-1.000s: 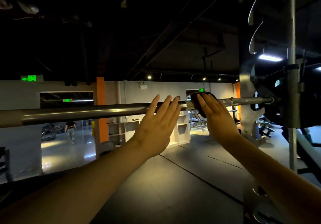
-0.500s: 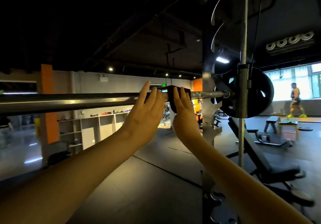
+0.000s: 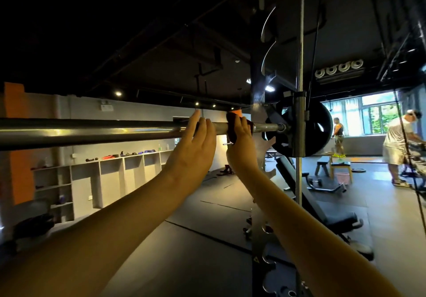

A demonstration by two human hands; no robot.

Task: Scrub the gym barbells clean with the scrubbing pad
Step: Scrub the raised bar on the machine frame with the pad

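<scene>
— Now, the bar (image 3: 92, 133)?
— Racked, its long axis running left to right, plate (image 3: 320, 126) at its right end.
— Hands?
— Apart, both on the bar. Left hand (image 3: 196, 149) flat, fingers straight against it. Right hand (image 3: 242, 151) nearer the plate, fingers hooked over the pad (image 3: 231, 126), clamping it round the bar.
— Stroke?
— Along that axis, I judge.

barbell (image 3: 92, 130): steel, horizontal, racked | scrubbing pad (image 3: 230, 123): dark, draped over it
</scene>
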